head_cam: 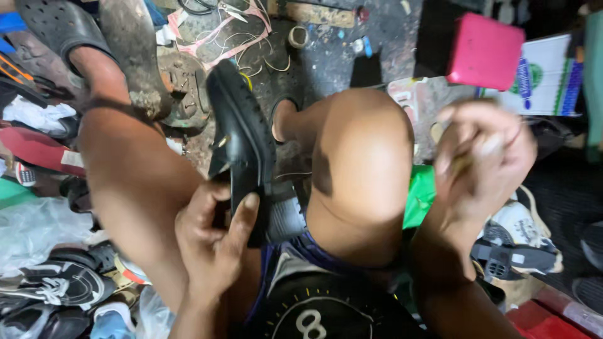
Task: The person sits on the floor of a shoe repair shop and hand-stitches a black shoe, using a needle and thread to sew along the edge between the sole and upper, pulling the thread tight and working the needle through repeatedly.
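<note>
My left hand (212, 237) grips a black shoe (242, 141) by its heel end, holding it upright between my bare knees with the toe pointing away. My right hand (482, 154) is raised at the right, blurred, with fingers curled around a small pale object that I cannot make out clearly. A thin thread (295, 175) seems to run from the shoe toward the right knee. Behind the shoe stands a worn metal shoe last (182, 85) on the dark floor.
Piled shoes and sneakers (59, 282) lie at the lower left, more shoes (518, 242) at the right. A pink box (485, 51) and a white carton (549, 75) sit at the upper right. Scissors, thread and scraps (220, 25) litter the floor ahead.
</note>
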